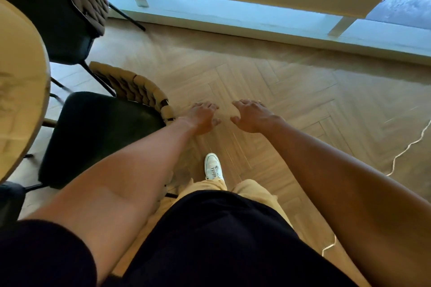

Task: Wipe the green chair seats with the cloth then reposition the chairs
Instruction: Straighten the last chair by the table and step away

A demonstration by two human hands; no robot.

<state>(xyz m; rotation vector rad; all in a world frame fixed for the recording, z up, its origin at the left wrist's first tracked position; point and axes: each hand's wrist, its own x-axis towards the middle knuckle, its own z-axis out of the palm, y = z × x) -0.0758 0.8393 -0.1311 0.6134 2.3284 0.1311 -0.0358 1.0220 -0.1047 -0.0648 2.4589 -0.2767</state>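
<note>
Two empty hands hover beside green chair.

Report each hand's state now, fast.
Left hand: open, fingers relaxed, holding nothing, beside the near chair's woven backrest.
Right hand: open, fingers loosely spread, holding nothing, over the floor.

Two green chairs – one round table – two hands, one shoe.
</note>
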